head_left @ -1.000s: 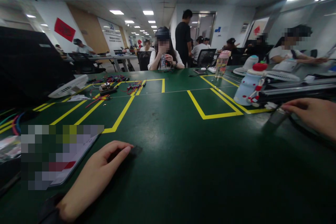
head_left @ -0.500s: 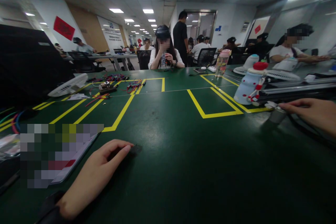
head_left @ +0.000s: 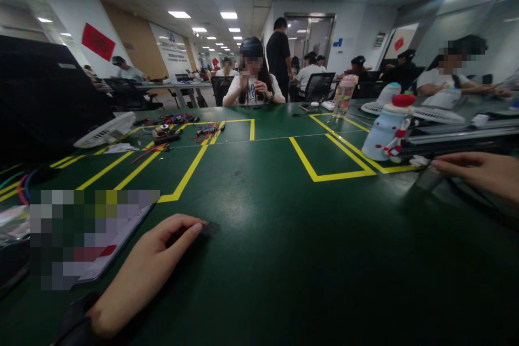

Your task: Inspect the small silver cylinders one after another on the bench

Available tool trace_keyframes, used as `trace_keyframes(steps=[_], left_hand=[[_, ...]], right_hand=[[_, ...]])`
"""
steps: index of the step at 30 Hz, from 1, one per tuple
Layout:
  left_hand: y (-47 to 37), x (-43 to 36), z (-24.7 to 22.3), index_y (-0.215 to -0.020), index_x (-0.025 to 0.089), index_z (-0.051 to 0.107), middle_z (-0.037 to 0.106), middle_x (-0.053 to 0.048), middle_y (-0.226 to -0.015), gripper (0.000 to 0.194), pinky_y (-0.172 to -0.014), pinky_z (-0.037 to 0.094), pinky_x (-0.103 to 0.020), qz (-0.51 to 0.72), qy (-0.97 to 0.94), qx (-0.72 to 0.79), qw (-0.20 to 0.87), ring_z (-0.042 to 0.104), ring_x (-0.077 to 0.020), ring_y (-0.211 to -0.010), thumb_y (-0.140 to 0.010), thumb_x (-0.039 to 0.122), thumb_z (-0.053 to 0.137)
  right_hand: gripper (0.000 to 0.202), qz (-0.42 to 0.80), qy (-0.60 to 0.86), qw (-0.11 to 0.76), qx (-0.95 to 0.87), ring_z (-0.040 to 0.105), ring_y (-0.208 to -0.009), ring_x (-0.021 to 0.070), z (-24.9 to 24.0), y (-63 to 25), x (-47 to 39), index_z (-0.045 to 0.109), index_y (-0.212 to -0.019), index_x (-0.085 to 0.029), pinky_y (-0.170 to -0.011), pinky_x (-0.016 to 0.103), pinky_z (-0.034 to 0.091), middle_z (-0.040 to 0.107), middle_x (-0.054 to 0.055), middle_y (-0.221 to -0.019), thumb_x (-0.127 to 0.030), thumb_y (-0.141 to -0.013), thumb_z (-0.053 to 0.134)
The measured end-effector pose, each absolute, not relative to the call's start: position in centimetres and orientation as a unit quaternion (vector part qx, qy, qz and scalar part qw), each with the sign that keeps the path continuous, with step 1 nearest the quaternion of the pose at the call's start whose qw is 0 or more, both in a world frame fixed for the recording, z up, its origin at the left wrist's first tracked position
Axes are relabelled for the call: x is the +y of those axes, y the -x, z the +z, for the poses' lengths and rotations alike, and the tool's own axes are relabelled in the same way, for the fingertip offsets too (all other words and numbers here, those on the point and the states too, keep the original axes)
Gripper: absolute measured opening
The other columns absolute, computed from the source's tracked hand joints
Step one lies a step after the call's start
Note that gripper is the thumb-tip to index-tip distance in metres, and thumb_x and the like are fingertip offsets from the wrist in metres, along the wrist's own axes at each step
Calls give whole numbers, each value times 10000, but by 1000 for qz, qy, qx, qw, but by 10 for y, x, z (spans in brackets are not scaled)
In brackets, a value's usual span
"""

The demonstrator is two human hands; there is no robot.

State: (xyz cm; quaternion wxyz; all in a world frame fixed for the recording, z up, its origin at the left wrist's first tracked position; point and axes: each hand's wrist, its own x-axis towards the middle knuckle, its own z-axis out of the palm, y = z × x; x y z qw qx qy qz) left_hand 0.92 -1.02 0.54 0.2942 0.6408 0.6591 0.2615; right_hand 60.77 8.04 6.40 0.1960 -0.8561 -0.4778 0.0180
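My left hand (head_left: 166, 251) rests low over the green table, its thumb and forefinger pinched together at a small dark flat piece (head_left: 211, 228). What that piece is I cannot make out. At the far right, my right hand (head_left: 482, 170) has its fingers closed at the upper end of a small grey metallic block (head_left: 428, 179). The block is blurred and dim, and the fingers hide part of it. A crumpled white scrap (head_left: 419, 161) lies right beside those fingertips, and a dark cable runs under the hand.
A blurred-out phone or tablet (head_left: 117, 259) lies left of my left hand. Beyond stand a blue bottle with a red lid (head_left: 383, 130), a pink-lidded bottle (head_left: 344, 98) and small white fans (head_left: 109, 131). Loose wires (head_left: 208, 132) lie back left. A person (head_left: 253, 78) sits opposite.
The block at my right hand has shifted slightly and looks more blurred. My left hand has stayed in place. The person opposite has lowered a hand a little.
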Motion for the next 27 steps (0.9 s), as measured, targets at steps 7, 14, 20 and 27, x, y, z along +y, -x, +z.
trace_keyframes(steps=[7, 14, 20, 27], left_hand=[[-10, -9, 6, -1043, 298, 670, 710, -5, -1075, 350, -894, 479, -369, 264, -650, 661, 267, 638, -257, -1023, -858, 548, 510], [-5, -8, 4, -1052, 300, 659, 700, -7, -1105, 345, -905, 476, -365, 256, -657, 659, 262, 630, -253, -1044, -873, 545, 493], [-7, -8, 4, -1046, 298, 673, 712, -9, -1094, 367, -887, 496, -368, 254, -655, 668, 245, 646, -259, -1022, -857, 561, 502], [-5, -9, 3, -1055, 312, 650, 694, -1, -1109, 359, -940, 453, -389, 249, -651, 666, 268, 621, -258, -1058, -856, 572, 503]], right_hand=[[394, 101, 845, 236, -468, 600, -875, 264, 68, -605, 76, 709, -1001, -218, -811, 384, 415, 669, 79, -1039, -424, -685, 598], [642, -23, 819, 191, -540, 582, -854, 239, 33, -615, 73, 584, -1148, -220, -741, 343, 424, 633, 114, -1068, -623, -651, 632], [564, -103, 814, 176, -544, 567, -789, 241, 15, -628, 73, 563, -1173, -201, -667, 333, 410, 621, 133, -993, -569, -747, 540], [720, -77, 802, 277, -523, 591, -923, 268, 2, -631, 76, 499, -1219, -194, -748, 361, 441, 568, 134, -1193, -603, -641, 632]])
